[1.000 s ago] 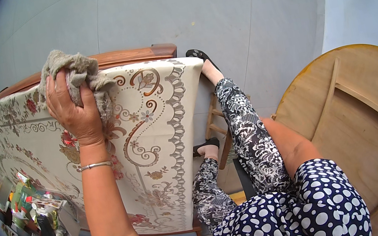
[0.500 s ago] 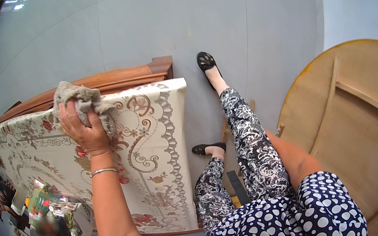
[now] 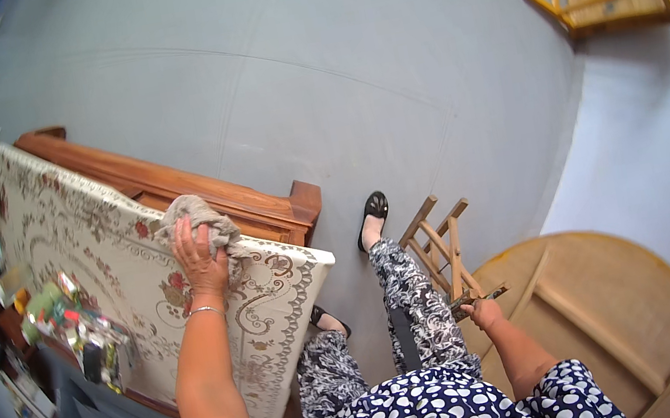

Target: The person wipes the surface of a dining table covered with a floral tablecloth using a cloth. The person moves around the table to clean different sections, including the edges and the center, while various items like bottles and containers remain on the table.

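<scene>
Head view: rag on counter grasped by left hand, bar by right hand; likely wiping, pressure needed next.

Cloth part-hidden by left hand

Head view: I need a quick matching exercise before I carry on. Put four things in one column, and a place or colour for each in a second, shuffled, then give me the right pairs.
Things
1. greyish cloth
2. tablecloth
3. round wooden panel
4. bracelet

Places and colours
A. at the lower right of the view
B. silver-coloured
C. under the left hand
D. cream, with a flower-and-scroll pattern

Right pairs: 1-C, 2-D, 3-A, 4-B
</scene>
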A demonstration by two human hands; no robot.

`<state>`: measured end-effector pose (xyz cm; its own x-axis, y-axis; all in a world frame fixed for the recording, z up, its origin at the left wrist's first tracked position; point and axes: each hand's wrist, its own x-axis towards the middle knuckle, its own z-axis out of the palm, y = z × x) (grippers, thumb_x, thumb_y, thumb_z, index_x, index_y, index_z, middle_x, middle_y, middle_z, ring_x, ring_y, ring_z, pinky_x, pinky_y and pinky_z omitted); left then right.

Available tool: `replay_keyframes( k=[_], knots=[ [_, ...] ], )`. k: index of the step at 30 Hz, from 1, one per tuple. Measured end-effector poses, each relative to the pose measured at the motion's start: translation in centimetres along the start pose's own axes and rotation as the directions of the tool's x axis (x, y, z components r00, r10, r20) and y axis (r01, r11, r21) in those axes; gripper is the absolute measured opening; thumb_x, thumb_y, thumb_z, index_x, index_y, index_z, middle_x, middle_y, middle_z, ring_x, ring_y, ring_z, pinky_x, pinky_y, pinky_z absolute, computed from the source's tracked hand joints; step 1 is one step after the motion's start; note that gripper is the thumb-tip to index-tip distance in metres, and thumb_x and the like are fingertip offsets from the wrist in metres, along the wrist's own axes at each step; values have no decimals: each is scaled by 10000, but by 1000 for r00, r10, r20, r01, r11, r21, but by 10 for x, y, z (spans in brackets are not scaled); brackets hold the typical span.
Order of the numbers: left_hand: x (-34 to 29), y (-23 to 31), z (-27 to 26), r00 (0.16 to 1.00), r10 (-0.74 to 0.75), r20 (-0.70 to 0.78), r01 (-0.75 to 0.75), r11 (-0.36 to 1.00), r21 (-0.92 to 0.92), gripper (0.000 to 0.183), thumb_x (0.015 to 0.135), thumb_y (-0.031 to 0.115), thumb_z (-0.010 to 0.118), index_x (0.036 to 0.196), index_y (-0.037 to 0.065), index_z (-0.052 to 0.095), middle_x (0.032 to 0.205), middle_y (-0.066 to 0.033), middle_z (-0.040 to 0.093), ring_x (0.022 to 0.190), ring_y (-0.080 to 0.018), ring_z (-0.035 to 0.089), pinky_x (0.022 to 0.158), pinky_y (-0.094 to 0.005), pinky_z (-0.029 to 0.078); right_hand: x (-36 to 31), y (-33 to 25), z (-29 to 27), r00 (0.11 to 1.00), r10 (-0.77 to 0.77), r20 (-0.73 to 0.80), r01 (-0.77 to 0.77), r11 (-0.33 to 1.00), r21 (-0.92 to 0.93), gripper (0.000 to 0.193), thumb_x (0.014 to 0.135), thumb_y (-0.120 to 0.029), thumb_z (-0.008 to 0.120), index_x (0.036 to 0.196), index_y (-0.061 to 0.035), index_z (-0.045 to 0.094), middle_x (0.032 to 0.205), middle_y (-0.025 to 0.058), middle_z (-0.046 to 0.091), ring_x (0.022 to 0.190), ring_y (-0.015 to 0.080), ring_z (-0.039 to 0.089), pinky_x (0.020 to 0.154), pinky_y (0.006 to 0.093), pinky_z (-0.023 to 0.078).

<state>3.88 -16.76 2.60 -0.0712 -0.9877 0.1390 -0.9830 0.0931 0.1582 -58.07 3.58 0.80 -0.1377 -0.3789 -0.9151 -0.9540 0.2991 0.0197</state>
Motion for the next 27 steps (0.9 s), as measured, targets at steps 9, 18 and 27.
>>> replay_keyframes(
  k=[9, 18, 27],
  knots=[
    [9, 22, 3, 922, -380, -70, 382, 924, 14, 594, 710, 186, 699, 1237, 179, 425, 1432, -105, 329, 1350, -348, 270, 1086, -504, 240, 49, -74, -219, 916, -200, -348, 119, 963, -240, 475, 808, -479, 612, 699, -18, 642, 719, 221, 627, 722, 411, 611, 656, 482, 486],
    [23, 33, 19, 709, -647, -282, 667, 744, -31, 630, 722, 188, 716, 1264, 124, 400, 1411, -172, 332, 1303, -388, 320, 1062, -528, 279, 97, -194, -369, 747, -514, -421, 299, 826, -478, 460, 815, -446, 617, 733, 7, 606, 661, 231, 593, 665, 421, 586, 592, 478, 469],
    [26, 34, 3, 694, -707, -135, 705, 706, -68, 676, 657, 138, 775, 1225, 142, 408, 1443, -160, 298, 1340, -383, 272, 1075, -519, 248, 97, -353, -449, 703, -649, -289, 470, 730, -495, 476, 814, -469, 629, 688, -13, 574, 618, 204, 579, 612, 404, 570, 541, 471, 448]
  ],
)
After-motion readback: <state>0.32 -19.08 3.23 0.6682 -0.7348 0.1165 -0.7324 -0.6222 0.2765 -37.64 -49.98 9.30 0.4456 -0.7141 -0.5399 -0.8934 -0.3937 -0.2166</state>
